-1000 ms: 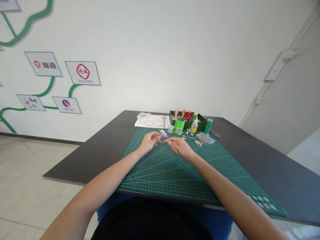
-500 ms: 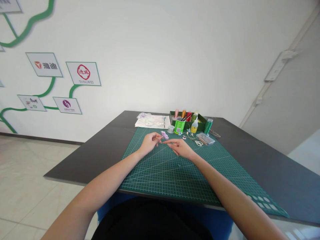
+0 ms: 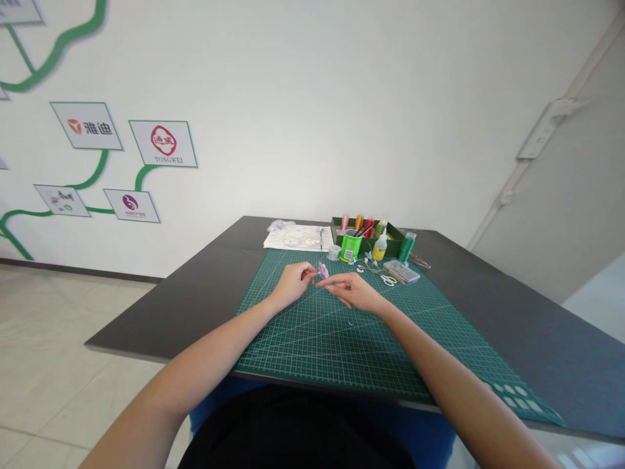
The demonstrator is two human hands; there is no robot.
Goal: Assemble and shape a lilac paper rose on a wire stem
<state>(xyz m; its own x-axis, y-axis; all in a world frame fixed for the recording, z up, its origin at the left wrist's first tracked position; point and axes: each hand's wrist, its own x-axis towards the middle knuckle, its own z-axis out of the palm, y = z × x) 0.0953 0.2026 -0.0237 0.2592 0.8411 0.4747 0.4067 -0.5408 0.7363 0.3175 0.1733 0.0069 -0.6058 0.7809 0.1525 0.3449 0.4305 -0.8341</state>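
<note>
My left hand [image 3: 293, 281] is closed in a pinch on the thin stem of a small purple flower [image 3: 323, 270]. The flower head points away from the fingertips, to the right, above the green cutting mat [image 3: 336, 345]. My right hand [image 3: 355, 291] is just to the right, its index finger reaching toward the left fingertips. Its thumb and fingers are pressed together below the flower; anything between them is too small to make out.
Behind my hands stand a spool [image 3: 334, 253], a green can [image 3: 350, 246] with brushes, a glue bottle [image 3: 379, 246] and a green box [image 3: 336, 225] of thread spools. White-handled scissors [image 3: 388, 280] and a clear case [image 3: 402, 271] lie right. Papers [image 3: 297, 238] lie at the back left.
The flower has turned in my left fingers and now shows narrower, slightly right and lower. My right hand has shifted a little beneath it.
</note>
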